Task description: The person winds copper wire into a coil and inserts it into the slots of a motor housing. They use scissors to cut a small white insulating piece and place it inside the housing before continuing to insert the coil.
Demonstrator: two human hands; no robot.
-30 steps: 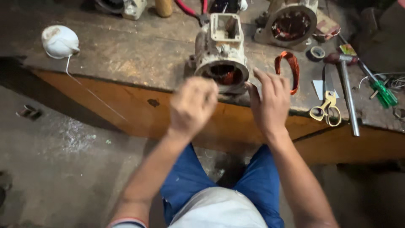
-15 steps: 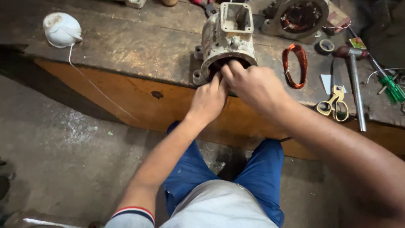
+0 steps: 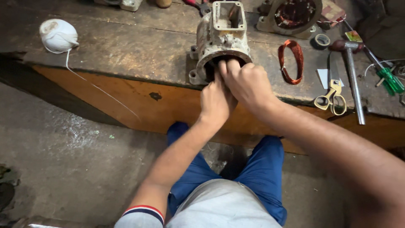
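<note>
Reaching in from the bench edge, both hands meet at the open mouth of the motor housing. Left hand is curled, fingertips pushed into the opening; right hand sits just beside it, fingers bent over the rim and into the bore. What either pinches inside, I cannot tell. Right of the housing lies a copper coil, then scissors, a hammer, a green screwdriver. Far left, a white twine ball. Beyond, a second stator.
</note>
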